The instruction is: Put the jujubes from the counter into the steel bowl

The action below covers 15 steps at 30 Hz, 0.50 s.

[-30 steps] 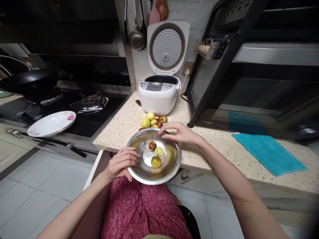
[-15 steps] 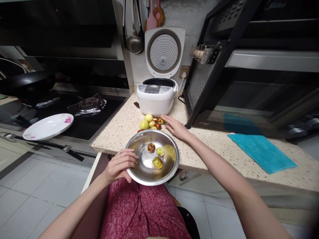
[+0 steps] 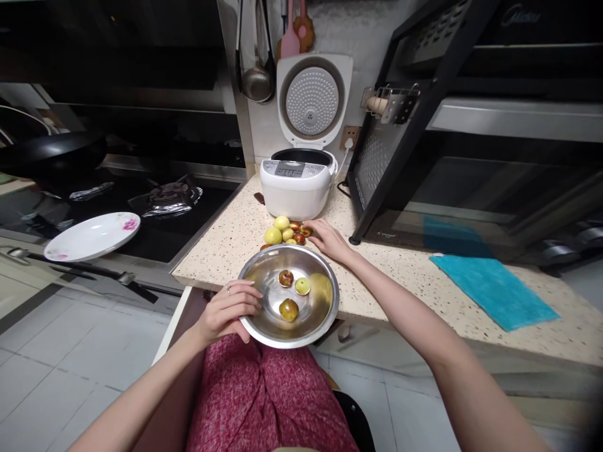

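A shallow steel bowl (image 3: pixel 325 326) rests partly on the counter edge and over my lap. My left hand (image 3: pixel 233 307) grips its left rim, thumb below and fingers over the inside. Inside the bowl lie two jujubes near the middle, one brown (image 3: pixel 285 278) and one pale green (image 3: pixel 302 286), with a yellow-brown jujube (image 3: pixel 289 309) nearer me. Behind the bowl sits a small heap of green and red-brown jujubes (image 3: pixel 287 235). At its right side, the fingers and thumb of my right hand (image 3: pixel 327 238) are around a reddish jujube (image 3: pixel 306 231) on the counter.
A white rice cooker (image 3: pixel 296 191) with its lid up stands behind the heap. To the right are a black oven (image 3: pixel 494 169) and a blue cloth (image 3: pixel 494 292). On the left, a floral plate (image 3: pixel 92 237) sits at the stove's front edge. A drawer (image 3: pixel 174 320) stands pulled out below.
The nearest jujube in the bowl has rolled slightly left. My right fingers have curled a little more at the heap's right side. My left hand keeps its grip on the bowl.
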Each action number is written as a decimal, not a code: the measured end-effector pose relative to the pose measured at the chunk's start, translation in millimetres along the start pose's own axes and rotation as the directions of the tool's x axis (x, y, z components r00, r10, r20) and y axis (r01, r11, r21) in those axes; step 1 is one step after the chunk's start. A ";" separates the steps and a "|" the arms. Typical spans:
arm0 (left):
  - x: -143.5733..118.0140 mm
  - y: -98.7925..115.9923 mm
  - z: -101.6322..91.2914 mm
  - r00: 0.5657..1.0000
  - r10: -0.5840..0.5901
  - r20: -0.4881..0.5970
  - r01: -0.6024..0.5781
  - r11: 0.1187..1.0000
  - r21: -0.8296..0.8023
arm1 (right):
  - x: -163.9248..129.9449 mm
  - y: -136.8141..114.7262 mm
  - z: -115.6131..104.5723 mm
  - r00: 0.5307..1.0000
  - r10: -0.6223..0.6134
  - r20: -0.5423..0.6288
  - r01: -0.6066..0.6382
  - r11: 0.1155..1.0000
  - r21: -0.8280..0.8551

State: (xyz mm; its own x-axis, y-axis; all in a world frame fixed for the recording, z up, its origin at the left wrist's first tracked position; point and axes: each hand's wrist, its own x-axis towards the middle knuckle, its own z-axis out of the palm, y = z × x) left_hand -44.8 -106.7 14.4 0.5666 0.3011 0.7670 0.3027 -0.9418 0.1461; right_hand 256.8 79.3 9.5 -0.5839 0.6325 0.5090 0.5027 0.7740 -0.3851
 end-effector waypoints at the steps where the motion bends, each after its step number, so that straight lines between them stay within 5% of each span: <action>1: -0.2 0.0 0.1 1.000 -0.001 0.000 0.001 1.000 0.001 | 0.4 0.7 0.8 1.000 -0.006 0.003 0.006 1.000 -0.009; 15: -2.1 -1.5 0.9 1.000 -0.005 0.003 0.005 1.000 -0.009 | 0.6 -16.6 -24.9 0.991 -0.132 0.023 0.134 0.981 -0.143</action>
State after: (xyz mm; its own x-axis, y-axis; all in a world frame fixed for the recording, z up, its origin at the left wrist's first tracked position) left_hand -45.7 -105.8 12.0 0.5672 0.3058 0.7647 0.2981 -0.9418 0.1555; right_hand 264.0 66.0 35.3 -0.6596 0.5252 0.5376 0.5061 0.8392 -0.1989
